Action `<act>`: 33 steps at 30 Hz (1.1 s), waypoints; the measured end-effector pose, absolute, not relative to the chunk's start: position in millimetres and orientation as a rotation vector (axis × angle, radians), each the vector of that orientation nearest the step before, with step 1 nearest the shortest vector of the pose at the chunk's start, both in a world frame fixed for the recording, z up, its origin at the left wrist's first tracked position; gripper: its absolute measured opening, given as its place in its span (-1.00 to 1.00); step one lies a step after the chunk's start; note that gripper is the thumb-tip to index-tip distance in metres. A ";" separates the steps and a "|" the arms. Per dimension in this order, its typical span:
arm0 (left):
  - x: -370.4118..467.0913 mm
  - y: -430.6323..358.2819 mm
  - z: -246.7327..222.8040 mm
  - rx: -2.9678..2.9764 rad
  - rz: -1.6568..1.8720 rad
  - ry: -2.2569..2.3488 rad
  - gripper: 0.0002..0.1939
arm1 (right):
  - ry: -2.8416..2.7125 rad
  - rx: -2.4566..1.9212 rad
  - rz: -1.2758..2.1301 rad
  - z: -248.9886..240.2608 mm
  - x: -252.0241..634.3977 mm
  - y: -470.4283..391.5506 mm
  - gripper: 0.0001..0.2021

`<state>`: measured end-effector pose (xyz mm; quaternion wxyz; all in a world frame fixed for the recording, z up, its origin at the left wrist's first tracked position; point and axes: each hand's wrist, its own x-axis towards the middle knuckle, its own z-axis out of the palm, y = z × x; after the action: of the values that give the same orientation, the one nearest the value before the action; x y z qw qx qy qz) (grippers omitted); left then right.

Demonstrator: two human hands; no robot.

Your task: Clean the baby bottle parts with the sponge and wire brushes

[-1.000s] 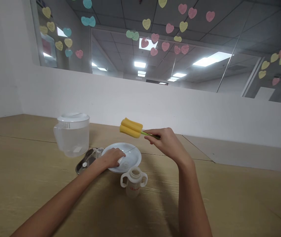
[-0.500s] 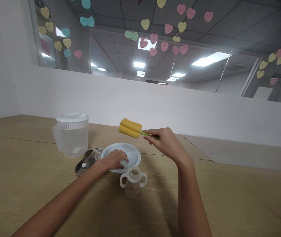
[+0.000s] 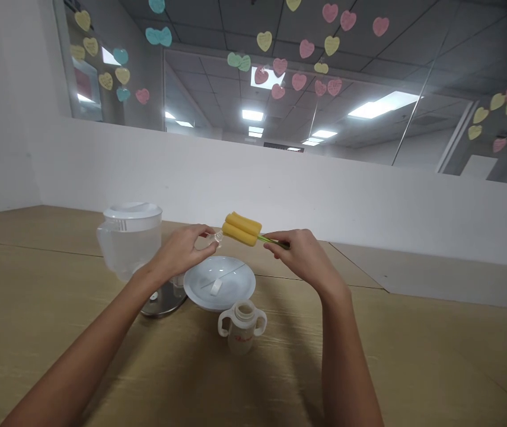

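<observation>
My left hand (image 3: 184, 249) is raised above the bowl's left side, fingers closed on a small clear plastic piece (image 3: 215, 238) with a ridged edge; its exact kind is hard to make out. Just right of that piece is the yellow foam head of a sponge bottle brush (image 3: 242, 229); whether the two touch, I cannot tell. My right hand (image 3: 300, 249) grips the brush by its thin green handle, head pointing left. Below both hands sits a white bowl (image 3: 246, 290), with a small white piece (image 3: 216, 287) and a thin line like a straw in it.
A baby bottle (image 3: 241, 335) with two handles stands uncapped in front of the bowl. On the left are a lidded clear pitcher (image 3: 131, 243) and a metal tray (image 3: 164, 305), partly behind my left arm. A white wall (image 3: 280, 190) rises behind the table.
My left hand has lifted out of the bowl with the clear plastic piece and moved up beside the brush head. The brush has shifted slightly right in the view.
</observation>
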<state>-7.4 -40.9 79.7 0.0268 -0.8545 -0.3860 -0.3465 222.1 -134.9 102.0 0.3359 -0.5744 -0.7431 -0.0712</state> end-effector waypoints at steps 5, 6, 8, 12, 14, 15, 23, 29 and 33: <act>-4.1 -51.6 84.2 -2.696 -1.326 -1.190 -0.66 | -1.945 -1.462 -0.158 102.6 219.0 -136.9 -0.74; -3.5 -51.5 84.1 -2.735 -1.384 -1.198 -0.68 | -1.939 -1.467 -0.157 102.6 219.2 -137.1 -0.74; -2.4 -51.1 84.1 -2.799 -1.487 -1.216 -0.69 | -1.931 -1.479 -0.159 102.4 220.0 -136.9 -0.74; -0.7 -53.4 85.8 -2.846 -1.566 -1.199 -0.71 | -1.923 -1.479 -0.162 102.1 220.5 -135.7 -0.74; -0.2 -54.8 86.9 -2.857 -1.564 -1.172 -0.73 | -1.903 -1.490 -0.182 102.2 219.8 -135.6 -0.75; -0.3 -55.1 87.3 -2.860 -1.557 -1.165 -0.73 | -1.891 -1.500 -0.200 102.3 219.3 -135.7 -0.75; -3.7 -53.7 89.2 -2.802 -1.613 -1.203 -0.68 | -1.831 -1.636 -0.330 101.3 219.8 -136.8 -0.76; -3.7 -45.6 84.1 -2.804 -1.785 -1.162 -0.65 | -1.852 -1.644 -0.282 101.9 219.1 -137.3 -0.75; -4.8 -38.6 81.3 -2.838 -1.888 -1.111 -0.68 | -1.839 -1.664 -0.282 102.8 219.4 -138.3 -0.75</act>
<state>-4.8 -38.6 81.3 -0.2199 -0.7722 -0.3023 -0.5137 219.4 -138.3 102.8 0.3172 -0.6323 -0.6987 -0.1073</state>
